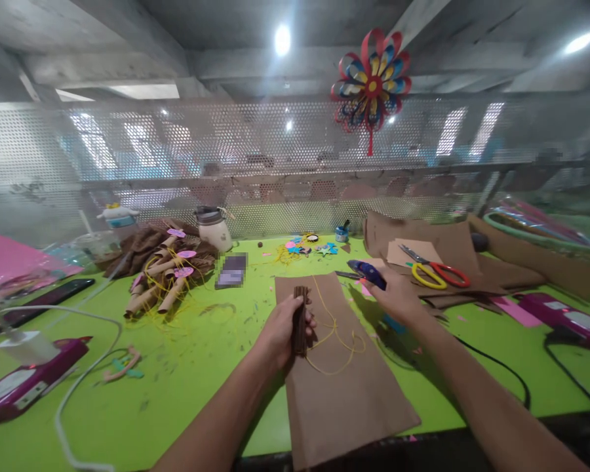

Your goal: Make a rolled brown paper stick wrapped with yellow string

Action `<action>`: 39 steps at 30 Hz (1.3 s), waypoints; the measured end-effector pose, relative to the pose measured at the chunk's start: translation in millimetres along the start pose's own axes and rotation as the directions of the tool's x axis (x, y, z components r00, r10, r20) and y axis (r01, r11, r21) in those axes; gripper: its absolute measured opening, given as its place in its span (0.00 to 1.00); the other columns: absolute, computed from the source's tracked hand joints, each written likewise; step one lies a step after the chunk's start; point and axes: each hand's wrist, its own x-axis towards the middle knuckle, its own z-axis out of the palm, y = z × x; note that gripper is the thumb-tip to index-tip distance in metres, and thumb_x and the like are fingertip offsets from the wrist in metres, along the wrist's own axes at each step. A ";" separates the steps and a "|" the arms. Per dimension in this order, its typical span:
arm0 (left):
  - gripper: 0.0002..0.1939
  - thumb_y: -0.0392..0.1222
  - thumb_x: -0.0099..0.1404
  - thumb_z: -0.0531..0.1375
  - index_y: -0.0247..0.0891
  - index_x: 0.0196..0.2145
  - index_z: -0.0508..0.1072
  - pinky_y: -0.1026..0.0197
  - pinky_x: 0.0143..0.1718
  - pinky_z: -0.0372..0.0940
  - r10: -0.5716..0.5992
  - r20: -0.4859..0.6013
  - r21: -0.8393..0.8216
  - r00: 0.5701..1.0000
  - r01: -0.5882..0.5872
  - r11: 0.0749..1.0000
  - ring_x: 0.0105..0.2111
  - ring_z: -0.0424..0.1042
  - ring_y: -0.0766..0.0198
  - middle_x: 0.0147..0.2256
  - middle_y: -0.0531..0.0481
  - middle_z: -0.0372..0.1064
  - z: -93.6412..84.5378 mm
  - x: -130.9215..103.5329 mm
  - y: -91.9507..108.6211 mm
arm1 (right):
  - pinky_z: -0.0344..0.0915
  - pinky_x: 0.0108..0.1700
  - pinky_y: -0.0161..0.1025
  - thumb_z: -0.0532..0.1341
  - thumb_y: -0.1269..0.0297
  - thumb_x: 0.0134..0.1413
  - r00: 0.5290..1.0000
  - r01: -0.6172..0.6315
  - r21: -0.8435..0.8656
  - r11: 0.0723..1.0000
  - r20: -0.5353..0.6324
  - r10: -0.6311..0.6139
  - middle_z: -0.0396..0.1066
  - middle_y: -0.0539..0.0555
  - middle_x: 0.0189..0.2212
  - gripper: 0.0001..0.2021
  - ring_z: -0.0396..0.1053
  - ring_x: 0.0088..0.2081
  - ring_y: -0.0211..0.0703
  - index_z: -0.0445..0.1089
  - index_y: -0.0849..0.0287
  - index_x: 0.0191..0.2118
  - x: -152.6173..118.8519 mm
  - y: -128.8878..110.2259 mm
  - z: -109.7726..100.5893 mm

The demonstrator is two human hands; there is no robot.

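A small bundle of dark brown strips [300,321] is upright in my left hand [286,326], whose fingers wrap round it. Below it a long sheet of brown paper [344,400] lies on the green table [191,373], with a loose yellow string [335,324] curling over it. To the right, beyond the sheet's edge, my right hand [391,292] is closed on a dark blue tool [368,273] whose pointed metal end reaches left over the table; its exact kind is unclear.
Rolled brown tubes with pink tags [170,282] lie at left. Red and yellow scissors [435,272] rest on brown paper at right. A phone [231,270], a jar [214,229] and paper scraps [324,248] are further back. Power strips [32,383] and cables lie at both sides.
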 end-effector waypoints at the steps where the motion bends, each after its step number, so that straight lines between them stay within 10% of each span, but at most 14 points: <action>1: 0.10 0.46 0.62 0.52 0.37 0.36 0.64 0.66 0.18 0.58 0.000 0.004 -0.005 1.000 0.000 1.000 0.17 0.62 0.69 0.22 0.54 0.62 -0.7 0.7 -0.2 | 0.60 0.36 0.39 0.57 0.59 0.52 1.000 0.001 -0.046 0.999 -0.010 -0.002 0.72 0.61 0.36 0.17 0.68 0.38 0.50 0.71 0.64 0.43 4.7 5.9 2.4; 15: 0.07 0.41 0.58 0.53 0.37 0.35 0.63 0.70 0.16 0.49 -0.098 0.057 -0.132 0.994 0.105 0.986 0.14 0.55 0.73 0.18 0.58 0.55 -1.7 3.5 0.0 | 0.60 0.44 0.45 0.63 0.58 0.44 0.998 0.026 -0.474 0.880 0.064 0.005 0.70 0.66 0.41 0.18 0.65 0.45 0.57 0.74 0.65 0.39 27.3 30.6 19.4; 19: 0.11 0.33 0.50 0.55 0.37 0.34 0.62 0.71 0.16 0.46 -0.006 0.080 -0.074 0.997 0.012 0.997 0.15 0.53 0.74 0.18 0.59 0.54 0.9 0.6 -0.3 | 0.60 0.48 0.46 0.61 0.61 0.48 0.995 0.094 -0.232 0.968 -0.008 -0.099 0.71 0.64 0.42 0.16 0.65 0.47 0.54 0.73 0.63 0.42 19.1 -7.9 3.4; 25: 0.11 0.33 0.51 0.55 0.37 0.35 0.62 0.72 0.15 0.43 0.046 0.208 0.019 0.977 -0.051 0.998 0.14 0.51 0.75 0.16 0.60 0.52 1.9 -4.1 0.0 | 0.67 0.42 0.40 0.62 0.61 0.50 0.866 0.180 0.484 0.856 0.335 -0.372 0.73 0.58 0.40 0.17 0.70 0.40 0.42 0.71 0.61 0.45 7.6 -60.1 2.3; 39: 0.02 0.36 0.56 0.54 0.38 0.30 0.61 0.68 0.15 0.47 -0.040 0.421 0.115 0.906 -0.010 0.993 0.14 0.51 0.74 0.18 0.58 0.52 8.8 -15.5 1.5 | 0.66 0.37 0.38 0.63 0.65 0.47 0.807 0.025 0.660 0.751 0.430 -0.405 0.71 0.53 0.30 0.07 0.69 0.32 0.38 0.70 0.61 0.34 -5.1 -66.1 1.2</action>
